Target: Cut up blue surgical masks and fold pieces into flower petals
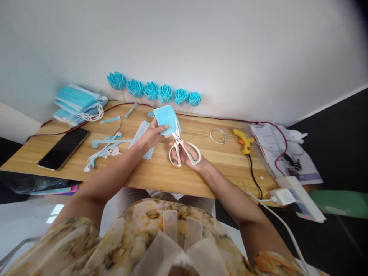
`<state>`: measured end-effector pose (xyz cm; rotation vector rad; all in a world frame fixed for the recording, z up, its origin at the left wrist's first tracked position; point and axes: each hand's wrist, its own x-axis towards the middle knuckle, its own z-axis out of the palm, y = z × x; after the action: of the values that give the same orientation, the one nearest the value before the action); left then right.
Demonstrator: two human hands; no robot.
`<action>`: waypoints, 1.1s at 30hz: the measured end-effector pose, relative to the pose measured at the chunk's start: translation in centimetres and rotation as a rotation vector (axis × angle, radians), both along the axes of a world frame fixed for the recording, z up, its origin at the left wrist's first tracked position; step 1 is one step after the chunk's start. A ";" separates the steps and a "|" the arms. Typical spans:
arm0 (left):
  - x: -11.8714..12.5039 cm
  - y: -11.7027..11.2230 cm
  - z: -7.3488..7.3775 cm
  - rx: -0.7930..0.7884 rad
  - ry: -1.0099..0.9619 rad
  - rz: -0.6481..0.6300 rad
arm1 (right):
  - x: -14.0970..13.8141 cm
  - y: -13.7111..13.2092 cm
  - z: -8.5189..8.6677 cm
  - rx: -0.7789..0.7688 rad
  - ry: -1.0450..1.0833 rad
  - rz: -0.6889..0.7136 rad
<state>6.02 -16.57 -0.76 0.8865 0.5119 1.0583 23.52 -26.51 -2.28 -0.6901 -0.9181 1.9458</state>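
My left hand (150, 135) pinches a folded blue piece of mask fabric (166, 118) and holds it up over the wooden table (161, 172). My right hand (188, 153) grips white-handled scissors (181, 147), whose blades point up into the lower right edge of the fabric. Another blue mask piece (140, 134) lies flat under my left wrist. Cut blue and white strips (105, 147) lie scattered to the left.
Several blue fabric roses (152, 90) line the wall. A stack of blue masks (77, 103) and a black phone (64, 148) sit at the left. To the right are a tape ring (218, 135), a yellow glue gun (243, 140), papers, red and black cables and a white charger (283, 195).
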 end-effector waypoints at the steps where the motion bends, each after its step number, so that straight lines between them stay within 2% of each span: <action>1: 0.0 0.0 0.0 0.012 -0.005 -0.001 | 0.0 0.0 0.0 0.006 0.002 0.002; 6: 0.1 0.0 0.5 0.029 -0.072 0.032 | 0.2 -0.1 0.5 0.061 -0.013 -0.009; 12: -0.1 0.6 0.2 0.061 -0.087 0.070 | 0.8 0.0 0.8 0.094 -0.020 -0.038; 27: 0.0 -0.1 0.4 0.046 0.006 0.026 | 0.8 0.2 0.9 0.087 -0.005 -0.045; 33: -0.1 0.2 0.1 -0.020 -0.023 0.033 | 0.8 0.2 1.0 0.062 -0.014 -0.066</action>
<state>5.95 -16.39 -0.64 0.8499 0.5189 1.0904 24.31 -26.33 -1.23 -0.6901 -0.9484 1.8492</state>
